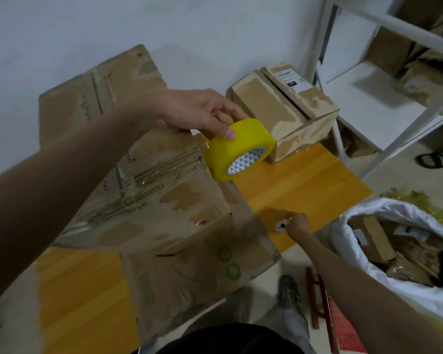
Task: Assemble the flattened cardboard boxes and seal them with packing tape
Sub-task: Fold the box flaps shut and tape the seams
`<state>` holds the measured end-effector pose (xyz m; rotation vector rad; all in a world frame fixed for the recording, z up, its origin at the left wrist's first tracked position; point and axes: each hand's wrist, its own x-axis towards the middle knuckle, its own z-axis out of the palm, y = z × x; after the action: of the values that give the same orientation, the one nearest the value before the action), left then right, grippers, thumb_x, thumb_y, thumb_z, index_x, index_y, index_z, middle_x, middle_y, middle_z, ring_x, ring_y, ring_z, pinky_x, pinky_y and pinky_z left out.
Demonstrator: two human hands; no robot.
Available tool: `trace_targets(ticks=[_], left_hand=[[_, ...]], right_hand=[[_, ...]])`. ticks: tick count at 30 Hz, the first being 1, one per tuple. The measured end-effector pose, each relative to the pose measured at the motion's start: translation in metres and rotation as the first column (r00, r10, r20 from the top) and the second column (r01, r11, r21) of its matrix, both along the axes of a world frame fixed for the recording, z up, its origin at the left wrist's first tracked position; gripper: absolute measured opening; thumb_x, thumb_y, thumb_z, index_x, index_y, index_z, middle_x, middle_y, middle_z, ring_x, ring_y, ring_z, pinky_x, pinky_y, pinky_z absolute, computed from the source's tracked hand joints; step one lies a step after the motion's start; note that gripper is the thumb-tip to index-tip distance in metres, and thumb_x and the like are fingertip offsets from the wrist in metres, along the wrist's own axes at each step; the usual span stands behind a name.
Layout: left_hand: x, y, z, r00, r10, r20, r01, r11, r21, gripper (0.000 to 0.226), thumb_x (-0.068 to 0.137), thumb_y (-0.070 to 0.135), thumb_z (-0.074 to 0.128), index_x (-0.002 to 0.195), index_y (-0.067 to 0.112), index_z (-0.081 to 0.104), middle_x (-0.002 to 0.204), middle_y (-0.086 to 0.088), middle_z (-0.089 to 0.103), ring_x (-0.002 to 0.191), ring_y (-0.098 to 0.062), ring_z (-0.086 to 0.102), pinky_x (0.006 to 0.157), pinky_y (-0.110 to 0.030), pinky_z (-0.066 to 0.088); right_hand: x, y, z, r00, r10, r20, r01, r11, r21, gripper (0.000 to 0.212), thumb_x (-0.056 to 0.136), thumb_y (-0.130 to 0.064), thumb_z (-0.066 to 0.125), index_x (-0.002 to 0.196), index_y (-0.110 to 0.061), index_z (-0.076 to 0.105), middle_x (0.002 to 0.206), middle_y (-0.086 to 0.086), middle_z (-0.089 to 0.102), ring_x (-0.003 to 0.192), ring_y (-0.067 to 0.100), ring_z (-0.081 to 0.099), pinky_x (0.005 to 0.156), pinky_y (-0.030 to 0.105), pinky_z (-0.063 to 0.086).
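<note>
The left hand (202, 112) grips the yellow tape roll (239, 149) from above, lifted over the assembled cardboard box (169, 200) on the orange table (304, 185). The right hand (298, 223) rests low on the table, its fingers pinching a small white object (281, 226) (too blurred to identify). A second box (284, 108) stands behind.

The small white object (281, 226) under the right hand (298, 223) is too small to identify, and the white sack (368, 213) and shelf unit (384, 72) are cut off by the right frame edge.
</note>
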<state>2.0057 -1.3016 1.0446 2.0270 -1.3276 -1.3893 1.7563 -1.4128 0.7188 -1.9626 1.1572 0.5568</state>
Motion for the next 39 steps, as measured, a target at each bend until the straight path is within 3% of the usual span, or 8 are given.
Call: trace_targets(ticks=[3, 7, 11, 15, 20, 28, 35, 39], left_hand=[[0.000, -0.002, 0.000, 0.999, -0.041, 0.019, 0.041, 0.999, 0.002, 0.056, 0.083, 0.032, 0.068, 0.137, 0.025, 0.054, 0.120, 0.003, 0.072, 0.114, -0.015, 0.067, 0.094, -0.031, 0.056], [-0.001, -0.001, -0.001, 0.999, -0.042, 0.004, 0.042, 0.999, -0.003, 0.056, 0.082, 0.034, 0.070, 0.136, 0.026, 0.056, 0.121, 0.005, 0.072, 0.113, -0.014, 0.067, 0.097, -0.035, 0.055], [-0.005, 0.001, 0.001, 0.998, -0.051, -0.030, 0.051, 0.999, -0.002, 0.054, 0.084, 0.033, 0.069, 0.136, 0.025, 0.055, 0.120, 0.004, 0.072, 0.110, -0.013, 0.068, 0.095, -0.028, 0.055], [-0.013, 0.008, 0.005, 0.993, -0.002, 0.119, 0.009, 0.998, -0.063, 0.049, 0.088, 0.028, 0.071, 0.135, 0.020, 0.058, 0.115, 0.005, 0.073, 0.106, -0.006, 0.068, 0.095, -0.030, 0.055], [-0.041, 0.067, 0.009, 0.759, 0.210, 0.616, 0.143, 0.869, -0.473, 0.037, 0.098, 0.049, 0.055, 0.129, 0.029, 0.062, 0.123, 0.013, 0.063, 0.108, 0.002, 0.059, 0.091, -0.022, 0.050], [-0.074, 0.112, -0.009, 0.346, 0.093, 0.933, 0.543, 0.791, -0.281, 0.047, 0.103, 0.043, 0.040, 0.118, 0.013, 0.072, 0.122, -0.002, 0.066, 0.099, -0.019, 0.070, 0.075, -0.032, 0.060], [-0.072, 0.104, -0.004, 0.363, 0.051, 0.930, 0.544, 0.799, -0.256, 0.042, 0.104, 0.042, 0.046, 0.105, 0.011, 0.075, 0.105, -0.001, 0.069, 0.085, -0.018, 0.069, 0.065, -0.035, 0.058], [-0.087, 0.080, -0.003, 0.452, 0.278, 0.848, 0.177, 0.903, -0.391, 0.061, 0.098, 0.064, 0.036, 0.101, 0.017, 0.075, 0.099, 0.003, 0.069, 0.085, -0.014, 0.064, 0.069, -0.033, 0.055]], right_hand=[[0.014, -0.013, 0.046, 0.974, 0.045, 0.223, -0.035, 0.998, -0.048, 0.063, 0.096, 0.005, 0.053, 0.153, -0.011, 0.032, 0.155, 0.019, 0.028, 0.122, 0.036, 0.049, 0.090, 0.035, 0.046], [0.034, -0.029, 0.147, 0.581, -0.107, 0.807, -0.111, 0.972, 0.209, 0.088, 0.089, 0.005, 0.063, 0.156, -0.036, 0.021, 0.160, -0.005, 0.026, 0.137, 0.017, 0.042, 0.102, 0.034, 0.050], [0.051, -0.022, 0.211, 0.381, 0.098, 0.919, -0.350, 0.936, 0.045, 0.090, 0.087, -0.004, 0.074, 0.154, -0.036, 0.023, 0.156, -0.011, 0.032, 0.139, 0.004, 0.038, 0.094, 0.020, 0.050], [0.072, -0.016, 0.229, 0.371, 0.305, 0.877, -0.268, 0.939, -0.213, 0.065, 0.077, 0.007, 0.073, 0.136, -0.010, 0.051, 0.131, 0.005, 0.056, 0.115, 0.018, 0.054, 0.087, 0.038, 0.049], [0.078, -0.023, 0.226, 0.345, 0.368, 0.863, -0.279, 0.918, -0.280, 0.056, 0.076, 0.007, 0.071, 0.126, -0.012, 0.056, 0.121, 0.004, 0.058, 0.104, 0.017, 0.055, 0.071, 0.022, 0.040], [0.086, -0.031, 0.231, 0.307, 0.404, 0.862, -0.356, 0.889, -0.290, 0.045, 0.082, 0.000, 0.070, 0.122, -0.013, 0.056, 0.122, 0.003, 0.059, 0.112, 0.014, 0.053, 0.085, 0.022, 0.043], [0.086, -0.053, 0.235, 0.367, 0.428, 0.826, -0.336, 0.889, -0.312, 0.051, 0.079, 0.016, 0.062, 0.123, -0.007, 0.056, 0.121, 0.006, 0.058, 0.112, 0.021, 0.054, 0.083, 0.023, 0.045], [0.071, -0.059, 0.235, 0.380, 0.374, 0.846, -0.257, 0.921, -0.292, 0.046, 0.079, 0.012, 0.066, 0.121, -0.005, 0.054, 0.119, 0.009, 0.057, 0.108, 0.019, 0.052, 0.083, 0.042, 0.050]])
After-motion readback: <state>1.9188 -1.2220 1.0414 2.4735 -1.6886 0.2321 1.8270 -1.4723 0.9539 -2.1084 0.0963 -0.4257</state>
